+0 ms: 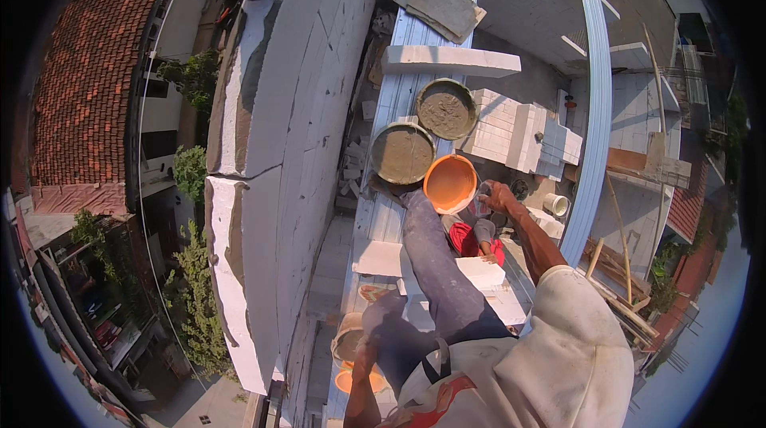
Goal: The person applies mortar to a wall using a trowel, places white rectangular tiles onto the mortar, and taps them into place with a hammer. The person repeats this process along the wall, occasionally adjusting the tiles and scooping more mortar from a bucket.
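A wall (299,125) runs left of the walkway (404,97). Across the walkway lies a block (451,62), with boards (435,5) beyond it. On its near side stand 2 mortar buckets (373,149), then a 3rd bucket (452,183) just left of the right hand (499,198). Stacked blocks (523,137) lie right of the buckets; farther right runs a beam (594,93).

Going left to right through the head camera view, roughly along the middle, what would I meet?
Red-brown tiled roof → green leafy bush → long pale block wall → round dark-rimmed bucket of grey mortar → round orange bucket → the person's right hand → long ribbed metal beam.
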Demonstrator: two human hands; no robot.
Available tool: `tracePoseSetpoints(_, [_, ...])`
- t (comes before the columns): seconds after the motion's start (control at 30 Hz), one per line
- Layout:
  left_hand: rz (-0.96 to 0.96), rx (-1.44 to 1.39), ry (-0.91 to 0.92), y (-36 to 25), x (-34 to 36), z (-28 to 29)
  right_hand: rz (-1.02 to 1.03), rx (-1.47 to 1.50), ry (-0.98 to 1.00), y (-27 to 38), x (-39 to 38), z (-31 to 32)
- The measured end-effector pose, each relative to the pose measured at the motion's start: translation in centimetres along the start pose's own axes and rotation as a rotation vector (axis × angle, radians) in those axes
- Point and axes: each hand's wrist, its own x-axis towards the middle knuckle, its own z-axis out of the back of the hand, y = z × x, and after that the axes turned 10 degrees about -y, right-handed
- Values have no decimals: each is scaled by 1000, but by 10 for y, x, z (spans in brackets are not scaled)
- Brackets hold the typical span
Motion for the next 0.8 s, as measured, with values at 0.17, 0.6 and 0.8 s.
tracePoseSetpoints(0.17, [-181, 194, 88, 17, 41, -9, 106, -178, -293, -49, 190, 30])
tracePoseSetpoints(0.6, [330, 189, -26, -74, 22, -44, 410, -533, -927, 4, 478, 104])
tracePoseSetpoints(0.8, [370, 203, -152, -51, 28, -65, 315, -663, -671, 31, 510, 113])
